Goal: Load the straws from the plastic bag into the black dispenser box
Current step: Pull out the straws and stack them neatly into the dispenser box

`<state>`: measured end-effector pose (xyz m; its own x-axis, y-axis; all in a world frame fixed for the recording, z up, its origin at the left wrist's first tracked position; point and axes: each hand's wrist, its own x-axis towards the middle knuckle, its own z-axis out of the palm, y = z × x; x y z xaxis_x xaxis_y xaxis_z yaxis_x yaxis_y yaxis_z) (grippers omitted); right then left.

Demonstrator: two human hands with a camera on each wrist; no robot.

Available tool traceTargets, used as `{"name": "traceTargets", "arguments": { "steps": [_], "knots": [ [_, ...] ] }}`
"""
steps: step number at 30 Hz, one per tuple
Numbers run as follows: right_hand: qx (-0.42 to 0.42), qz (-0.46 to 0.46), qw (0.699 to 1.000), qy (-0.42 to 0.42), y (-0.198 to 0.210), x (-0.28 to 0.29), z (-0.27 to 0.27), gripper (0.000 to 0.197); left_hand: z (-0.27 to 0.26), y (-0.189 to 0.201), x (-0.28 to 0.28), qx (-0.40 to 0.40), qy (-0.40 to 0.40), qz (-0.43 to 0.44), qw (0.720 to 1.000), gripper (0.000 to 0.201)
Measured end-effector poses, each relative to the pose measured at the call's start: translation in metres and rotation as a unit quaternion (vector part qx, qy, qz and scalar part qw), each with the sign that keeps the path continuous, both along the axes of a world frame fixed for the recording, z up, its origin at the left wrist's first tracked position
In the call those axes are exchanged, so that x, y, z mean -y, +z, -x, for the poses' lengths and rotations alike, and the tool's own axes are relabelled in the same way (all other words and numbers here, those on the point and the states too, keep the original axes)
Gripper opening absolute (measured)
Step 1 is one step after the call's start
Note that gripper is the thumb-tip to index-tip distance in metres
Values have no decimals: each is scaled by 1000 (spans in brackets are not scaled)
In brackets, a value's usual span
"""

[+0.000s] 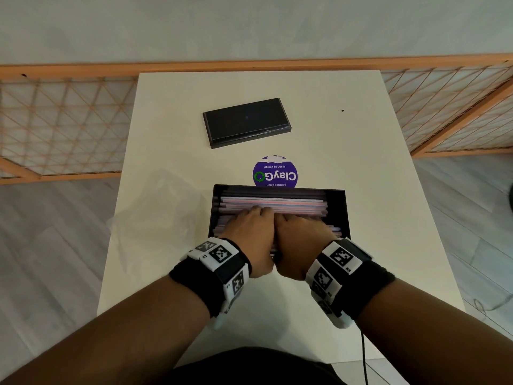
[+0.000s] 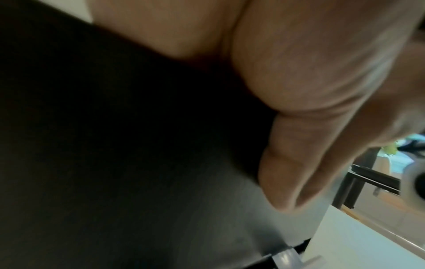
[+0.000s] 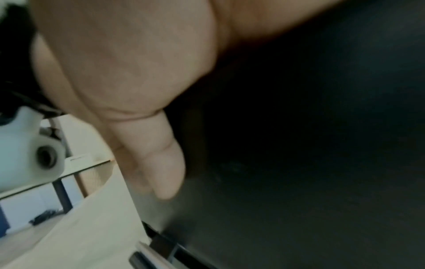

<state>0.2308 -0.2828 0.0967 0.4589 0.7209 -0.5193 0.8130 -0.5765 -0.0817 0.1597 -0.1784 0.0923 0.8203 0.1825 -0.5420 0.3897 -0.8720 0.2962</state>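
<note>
White tabletop [image 1: 374, 245] fills your view, with an orange lattice screen [image 1: 63, 120] behind it on the grey floor. Your black dispenser box [image 1: 340, 215] stands open near the table's front edge, its lid [image 1: 245, 122] lying well apart toward the back, beyond a purple ClayGo sticker [image 1: 274, 173]. The straws [image 1: 272, 202], pastel pink and pale blue, lie lengthwise in the box in a deep stack. The plastic bag [image 1: 155, 209] sits crumpled just left of the box and looks emptied.

Watch the pile: it seems to stand high, so pressing unevenly could skew straws across each other, jam the dispensing slot at the box's foot, or keep the lid from seating. A hard push on the near side could also slide or tip the box.

Your left hand [image 1: 254, 234] and right hand [image 1: 298, 237] sit side by side, touching, fingers laid over the straws and each thumb hooked down the box's near wall, as both wrist views show. They press and clasp the box rather than lift anything; the fingertips are blurred, so their exact curl is unclear.
</note>
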Motion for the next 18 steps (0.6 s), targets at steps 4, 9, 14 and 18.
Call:
{"name": "traceTargets", "arguments": {
  "steps": [4, 9, 14, 18],
  "knots": [
    [27, -7, 999, -35, 0, 11, -3, 73, 10, 2, -11, 8, -16, -51, 999, 67],
    [24, 2, 998, -59, -3, 12, -5, 68, 19, -3, -11, 8, -55, -111, 992, 61],
    [26, -7, 998, -54, -5, 13, -5, 72, 17, 0, -11, 9, -43, -80, 996, 59],
    [35, -11, 998, -58, -7, 13, -4, 75, 18, -1, -9, 12, -37, -69, 997, 61]
  ]
}}
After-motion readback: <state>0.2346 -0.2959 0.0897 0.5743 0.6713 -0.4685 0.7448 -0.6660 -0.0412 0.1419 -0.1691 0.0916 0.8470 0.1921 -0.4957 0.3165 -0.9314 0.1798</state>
